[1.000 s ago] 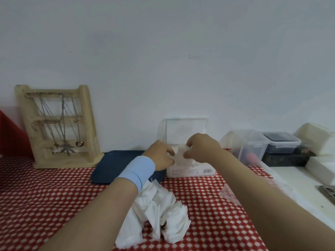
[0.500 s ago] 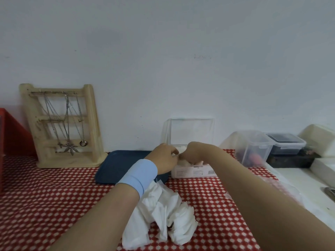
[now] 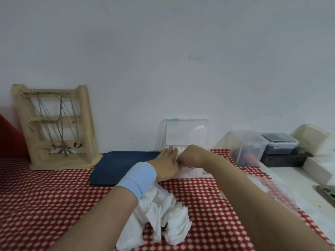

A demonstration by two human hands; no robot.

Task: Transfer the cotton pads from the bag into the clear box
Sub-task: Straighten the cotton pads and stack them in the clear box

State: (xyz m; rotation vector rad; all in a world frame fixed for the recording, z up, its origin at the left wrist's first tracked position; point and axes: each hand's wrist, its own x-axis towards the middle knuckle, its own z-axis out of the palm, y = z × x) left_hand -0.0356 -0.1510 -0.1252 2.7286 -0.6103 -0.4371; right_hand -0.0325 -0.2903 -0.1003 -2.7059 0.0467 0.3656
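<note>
The clear box [image 3: 196,173] stands against the wall on the red checked cloth, its lid [image 3: 186,133] open and upright. White cotton pads [image 3: 178,148] show at the box's top between my hands. My left hand [image 3: 165,163], with a light blue wristband, lies with straight fingers against the box's left side and the pads. My right hand [image 3: 192,155] is over the box opening, its fingers curled down around the pads, with the fingertips hidden. A crumpled clear plastic bag [image 3: 275,189] lies to the right under my right forearm.
Crumpled white tissue [image 3: 163,220] lies near the front between my arms. A dark blue tray [image 3: 117,165] lies left of the box, and a wooden necklace stand [image 3: 54,127] beyond it. Lidded plastic containers [image 3: 248,147] and white blocks stand at the right.
Both hands have sunk lower, bringing the pads down into the box. My left hand's fingers have straightened from a curled grip. The view has shifted slightly.
</note>
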